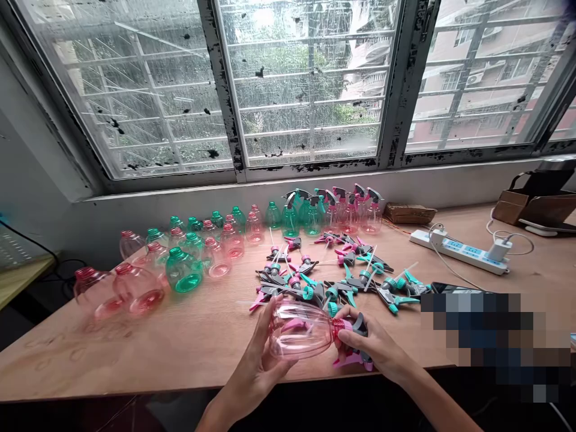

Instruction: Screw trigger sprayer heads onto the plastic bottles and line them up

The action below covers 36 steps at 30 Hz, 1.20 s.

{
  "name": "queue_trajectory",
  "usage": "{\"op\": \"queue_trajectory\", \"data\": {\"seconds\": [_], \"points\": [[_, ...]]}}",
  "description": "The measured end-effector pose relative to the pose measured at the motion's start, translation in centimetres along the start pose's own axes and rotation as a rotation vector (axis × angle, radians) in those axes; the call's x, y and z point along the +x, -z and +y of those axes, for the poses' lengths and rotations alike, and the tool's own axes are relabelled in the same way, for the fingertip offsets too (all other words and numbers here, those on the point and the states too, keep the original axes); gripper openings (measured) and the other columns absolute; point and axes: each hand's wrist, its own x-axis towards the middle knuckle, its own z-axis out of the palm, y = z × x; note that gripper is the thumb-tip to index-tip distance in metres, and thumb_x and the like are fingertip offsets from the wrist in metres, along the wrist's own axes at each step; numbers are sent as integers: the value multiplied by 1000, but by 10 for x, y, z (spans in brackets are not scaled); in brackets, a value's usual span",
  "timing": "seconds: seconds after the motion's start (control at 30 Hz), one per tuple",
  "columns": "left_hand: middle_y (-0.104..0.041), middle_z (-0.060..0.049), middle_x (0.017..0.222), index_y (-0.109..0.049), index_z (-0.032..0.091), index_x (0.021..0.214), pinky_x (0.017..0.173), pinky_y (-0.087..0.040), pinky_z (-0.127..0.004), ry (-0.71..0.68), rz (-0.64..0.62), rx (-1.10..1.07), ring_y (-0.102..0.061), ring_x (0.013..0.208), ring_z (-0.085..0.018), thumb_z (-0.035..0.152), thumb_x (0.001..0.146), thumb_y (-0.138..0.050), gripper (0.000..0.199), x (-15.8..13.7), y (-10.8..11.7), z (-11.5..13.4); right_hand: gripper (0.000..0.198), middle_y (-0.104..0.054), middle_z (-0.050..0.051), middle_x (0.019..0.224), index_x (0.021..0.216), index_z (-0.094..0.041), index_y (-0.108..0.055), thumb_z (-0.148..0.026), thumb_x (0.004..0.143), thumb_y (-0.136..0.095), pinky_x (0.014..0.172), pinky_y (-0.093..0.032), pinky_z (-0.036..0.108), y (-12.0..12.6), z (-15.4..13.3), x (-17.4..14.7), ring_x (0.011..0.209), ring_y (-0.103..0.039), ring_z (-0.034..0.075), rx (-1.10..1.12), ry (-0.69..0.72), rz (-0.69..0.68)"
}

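Observation:
A see-through pink bottle (300, 333) lies sideways in the air above the table's front edge. My left hand (258, 354) is closed around its base end, thumb below and fingers behind. At the red-looking neck on the right, my right hand (371, 342) grips a pink and grey trigger spray head (359, 327), which sits against the bottle's mouth. Its pink trigger (353, 362) points down towards me. How far the collar is screwed on cannot be made out. Just behind both hands lies a loose pile of spray heads (292, 282) in pink, teal and grey.
Pink and green bottles without heads (184, 270) stand in rows at the left. Several bottles with heads (333, 213) stand by the wall. A power strip (463, 252) with cables, a brown packet (409, 213) and a brown box (533, 204) are at the right. One area is pixelated.

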Motion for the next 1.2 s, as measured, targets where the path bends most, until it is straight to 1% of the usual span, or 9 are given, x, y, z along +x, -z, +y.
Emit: {"op": "queue_trajectory", "data": {"seconds": [0.1, 0.2, 0.3, 0.4, 0.63, 0.77, 0.87, 1.03, 1.2], "points": [[-3, -3, 179, -16, 54, 162, 125, -36, -54, -32, 14, 37, -34, 157, -38, 29, 99, -68, 85, 0, 1, -4, 40, -75, -1, 72, 92, -19, -61, -46, 82, -89, 62, -63, 29, 0, 0, 0, 60, -70, 15, -3, 4, -17], [-8, -3, 179, -9, 51, 163, 129, -25, -55, -50, 40, 76, -18, 162, -36, 31, 93, -77, 99, 1, 1, -2, 39, -74, -2, 73, 91, -19, -61, -47, 83, -87, 62, -62, 28, -2, -2, -1, 61, -71, 15, -26, 5, -20], [-15, -4, 178, -18, 46, 164, 130, -19, -56, -21, 64, 61, -16, 162, -36, 35, 92, -78, 94, 2, 1, 2, 40, -74, -2, 73, 91, -20, -61, -48, 82, -87, 62, -61, 29, -2, -3, 0, 61, -72, 16, -42, 0, -14], [-16, -3, 178, -28, 47, 161, 129, -27, -55, -8, 74, 74, -20, 161, -37, 33, 90, -80, 89, 0, 2, 1, 40, -74, -1, 71, 90, -20, -60, -49, 82, -87, 60, -60, 28, -1, -1, 1, 58, -71, 16, -32, 11, 1], [-18, 0, 178, -20, 57, 159, 122, -43, -47, -18, 54, 21, -26, 160, -33, 36, 96, -73, 85, 0, 3, -7, 39, -75, -1, 71, 90, -21, -58, -48, 85, -85, 60, -61, 29, 0, 4, 2, 58, -71, 16, -23, 18, -4], [-18, -6, 177, -15, 49, 163, 124, -38, -53, 5, 42, -64, -30, 158, -38, 35, 83, -87, 109, 3, 0, 0, 39, -74, -1, 72, 91, -20, -60, -47, 82, -87, 61, -62, 28, 0, 3, 2, 60, -70, 15, -35, 22, -14], [-13, -6, 178, -21, 46, 163, 125, -35, -55, -10, 33, -54, -27, 159, -40, 35, 85, -85, 101, 2, 1, 0, 38, -75, -1, 72, 92, -20, -61, -47, 84, -86, 60, -61, 27, 1, 2, 3, 60, -71, 15, -30, 18, -14], [-11, -6, 178, -10, 53, 162, 121, -40, -55, -44, -7, -1, -30, 158, -39, 31, 99, -69, 90, 0, 1, -7, 39, -75, -1, 72, 92, -20, -62, -49, 83, -86, 61, -62, 28, 0, 2, 4, 61, -69, 15, -5, 13, 18], [-7, -6, 179, -8, 49, 164, 125, -34, -56, -54, 23, 17, -24, 160, -40, 34, 90, -81, 105, 0, 2, -5, 37, -73, -1, 71, 90, -20, -61, -47, 85, -85, 63, -64, 31, 0, 4, 2, 62, -68, 15, -30, 22, 3]]}}
